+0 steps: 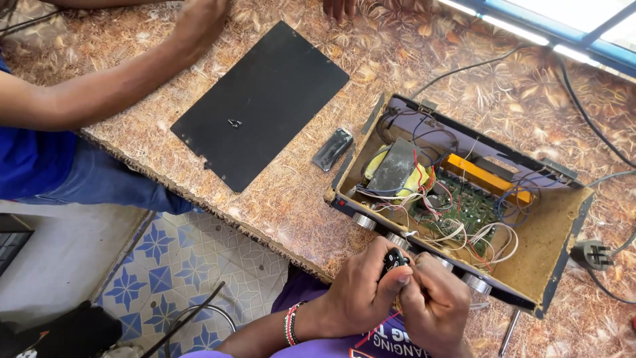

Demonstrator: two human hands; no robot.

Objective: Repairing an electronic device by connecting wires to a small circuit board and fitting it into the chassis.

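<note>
My left hand and my right hand meet at the front panel of an open wooden amplifier case. Between the fingers of both hands sits a small black knob, right by the row of silver knobs on the panel. Inside the case lie a transformer, a green circuit board, an orange part and many loose wires. A beaded bracelet is on my left wrist.
A black cover plate with a small screw on it lies on the patterned table. A small dark metal piece sits beside the case. A plug and cables trail right. Another person's arm rests at upper left.
</note>
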